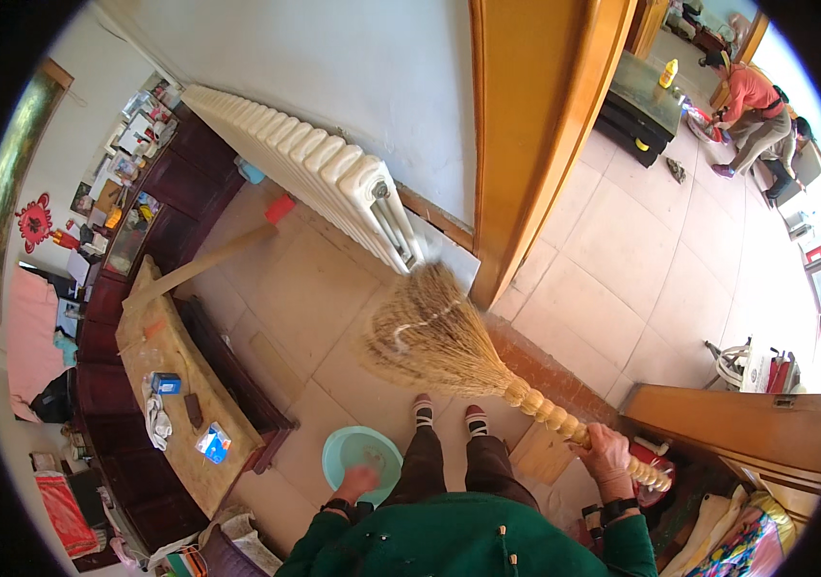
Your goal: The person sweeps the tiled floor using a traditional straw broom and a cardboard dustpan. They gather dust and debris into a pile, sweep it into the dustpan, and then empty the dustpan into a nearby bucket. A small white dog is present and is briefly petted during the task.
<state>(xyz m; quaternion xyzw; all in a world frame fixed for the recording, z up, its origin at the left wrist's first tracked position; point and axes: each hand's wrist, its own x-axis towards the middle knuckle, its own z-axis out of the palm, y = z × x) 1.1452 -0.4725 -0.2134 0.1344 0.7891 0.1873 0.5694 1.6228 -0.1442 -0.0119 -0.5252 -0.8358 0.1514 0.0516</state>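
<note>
A straw broom (446,339) with a bound, ridged handle is held in my right hand (603,453), which is closed around the handle at lower right. Its blurred bristles fan out upwards, close to the end of a white radiator (360,184) and the door frame (500,281). My left hand (360,482) is blurred at the lower middle and appears over a light green plastic basin (338,441); whether it holds anything cannot be told. The basin stands on the tiled floor beside my legs, and what it contains is unclear.
A low wooden table (226,472) at left bears a blue box (166,383), a cloth and a packet. A wooden threshold (544,368) crosses the doorway. Beyond it, a person (753,108) bends over a basin, near another person (785,151). A wooden door (735,425) stands at right.
</note>
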